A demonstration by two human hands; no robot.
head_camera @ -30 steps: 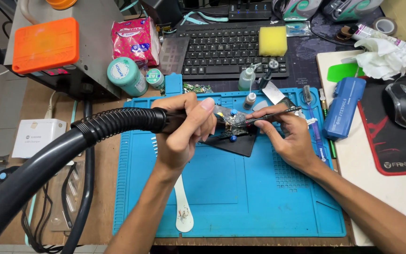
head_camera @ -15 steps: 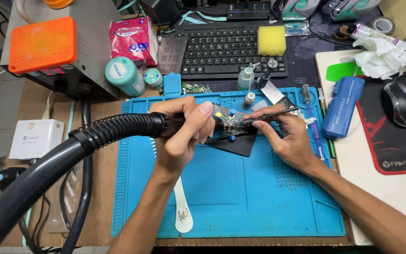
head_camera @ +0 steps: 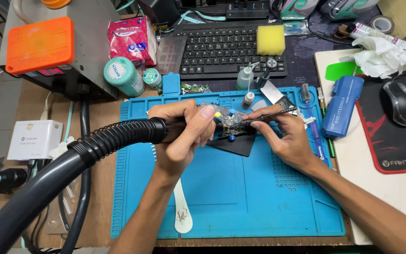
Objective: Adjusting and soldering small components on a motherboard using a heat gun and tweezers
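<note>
My left hand [head_camera: 184, 134] grips the handle of a hot-air tool on a thick black hose [head_camera: 78, 155], its nozzle aimed at a small circuit board [head_camera: 233, 123]. The board sits clamped in a black holder [head_camera: 235, 143] with blue knobs, on the blue work mat [head_camera: 259, 202]. My right hand [head_camera: 285, 134] pinches thin metal tweezers [head_camera: 271, 114], whose tips reach down onto the board. The two hands almost meet over the board.
Behind the mat are a black keyboard [head_camera: 222, 49], a yellow sponge [head_camera: 270, 39], small bottles [head_camera: 245, 80] and a teal tub [head_camera: 123, 75]. A grey station with an orange lid [head_camera: 41, 44] stands left. A blue case [head_camera: 341, 113], mouse [head_camera: 402, 103] and crumpled tissue [head_camera: 381, 56] lie right. A white spatula [head_camera: 183, 214] rests on the mat.
Both hands stay on the board; the view has shifted slightly, and the hose has sagged a little lower at the left.
</note>
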